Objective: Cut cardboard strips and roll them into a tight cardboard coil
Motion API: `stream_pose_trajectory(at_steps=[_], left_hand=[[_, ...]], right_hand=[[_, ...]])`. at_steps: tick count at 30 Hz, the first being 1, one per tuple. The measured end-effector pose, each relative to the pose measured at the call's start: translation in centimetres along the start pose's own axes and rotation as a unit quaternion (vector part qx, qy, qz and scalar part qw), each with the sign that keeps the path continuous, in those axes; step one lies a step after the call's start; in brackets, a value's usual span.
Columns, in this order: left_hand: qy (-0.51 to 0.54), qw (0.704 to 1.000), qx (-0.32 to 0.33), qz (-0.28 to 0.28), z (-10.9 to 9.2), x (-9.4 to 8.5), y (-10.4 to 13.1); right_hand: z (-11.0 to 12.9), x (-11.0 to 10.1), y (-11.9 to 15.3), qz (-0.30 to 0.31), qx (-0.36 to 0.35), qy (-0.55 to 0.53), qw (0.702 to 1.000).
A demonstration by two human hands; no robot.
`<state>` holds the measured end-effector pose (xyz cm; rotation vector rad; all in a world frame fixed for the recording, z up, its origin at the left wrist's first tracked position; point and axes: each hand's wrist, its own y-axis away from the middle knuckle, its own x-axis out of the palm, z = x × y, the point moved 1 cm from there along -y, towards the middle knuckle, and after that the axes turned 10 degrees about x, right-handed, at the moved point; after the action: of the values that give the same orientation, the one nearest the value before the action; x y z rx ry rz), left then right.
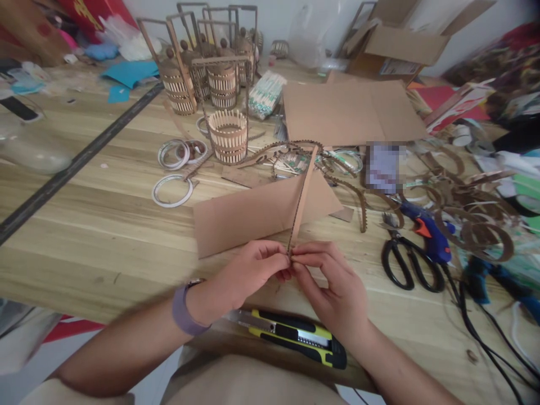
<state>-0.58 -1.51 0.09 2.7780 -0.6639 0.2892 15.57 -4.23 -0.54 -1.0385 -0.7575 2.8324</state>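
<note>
A narrow strip of corrugated cardboard rises away from me, its near end pinched between the fingertips of both hands. My left hand, below a purple wristband, is closed on that end. Facing it, my right hand pinches the same end between thumb and fingers. Behind the strip lies a flat brown cardboard piece. Under my forearms, near the table edge, rests a yellow and black utility knife. Black-handled scissors and a blue glue gun lie to the right.
Several small stick-and-cardboard lanterns stand at the back, with an open stick basket before them. Tape rolls lie left of it. A large cardboard sheet, curled strips and a long dark ruler also cover the table.
</note>
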Motion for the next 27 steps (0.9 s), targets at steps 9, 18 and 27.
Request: stream_pose_trajectory(at_steps=[9, 18, 27], left_hand=[[-0.088, 0.995, 0.040, -0.004, 0.85, -0.24, 0.28], [-0.248, 0.965, 0.078, -0.021, 0.24, -0.50, 0.33], [-0.266, 0.957, 0.111, -0.017, 0.33, -0.39, 0.41]], right_hand=[[0.26, 0.26, 0.03, 0.004, 0.032, -0.015, 0.999], [0.12, -0.13, -0.41, 0.026, 0.111, -0.061, 0.992], [0.16, 0.01, -0.20, 0.008, 0.008, 0.010, 1.000]])
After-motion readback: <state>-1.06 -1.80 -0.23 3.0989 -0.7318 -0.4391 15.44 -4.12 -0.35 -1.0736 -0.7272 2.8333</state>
